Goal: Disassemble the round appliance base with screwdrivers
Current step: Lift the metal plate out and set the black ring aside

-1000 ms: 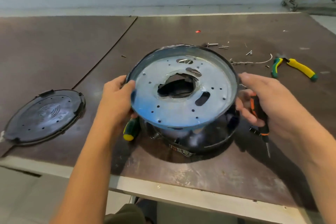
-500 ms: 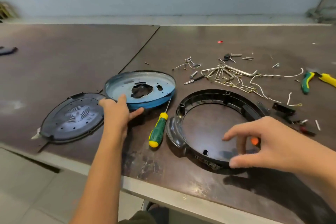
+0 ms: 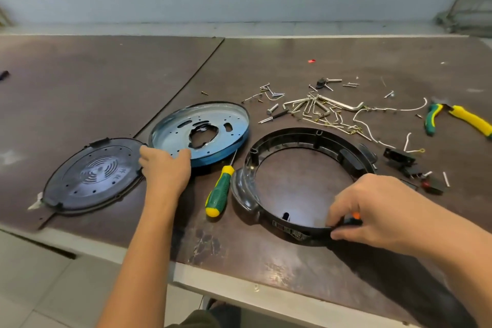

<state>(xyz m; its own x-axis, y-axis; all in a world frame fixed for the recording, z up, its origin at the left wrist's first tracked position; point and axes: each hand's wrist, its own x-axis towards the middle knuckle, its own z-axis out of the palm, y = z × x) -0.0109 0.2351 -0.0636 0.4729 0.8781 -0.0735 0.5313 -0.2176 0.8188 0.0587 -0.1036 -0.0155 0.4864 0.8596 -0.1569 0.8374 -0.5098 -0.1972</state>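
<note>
Farthest left of the black ring (image 3: 308,138), which is the appliance base's outer shell and lies flat near the table (image 3: 266,255) edge, rests a black cover disc (image 3: 90,176). Closer to the ring, the left hand (image 3: 165,170) grips the near rim of the metal plate (image 3: 199,130), thumb on top and fingers curled at the edge. Just beside the ring's left wall lies a green screwdriver (image 3: 219,192), its tip reaching toward the plate. At the ring's near wall the right hand (image 3: 386,208) pinches the rim between thumb and bent fingers. An orange handle (image 3: 356,216) peeks from under it, and I cannot tell whether it is gripped. Behind the ring lie loose screws and wires (image 3: 319,109), and to its far right, pliers (image 3: 463,120). The plate looks to be being parked. It is best lowered flat, clear of the screwdriver shaft and the disc. The ring should be kept steady and its inner posts checked for remaining screws.
</note>
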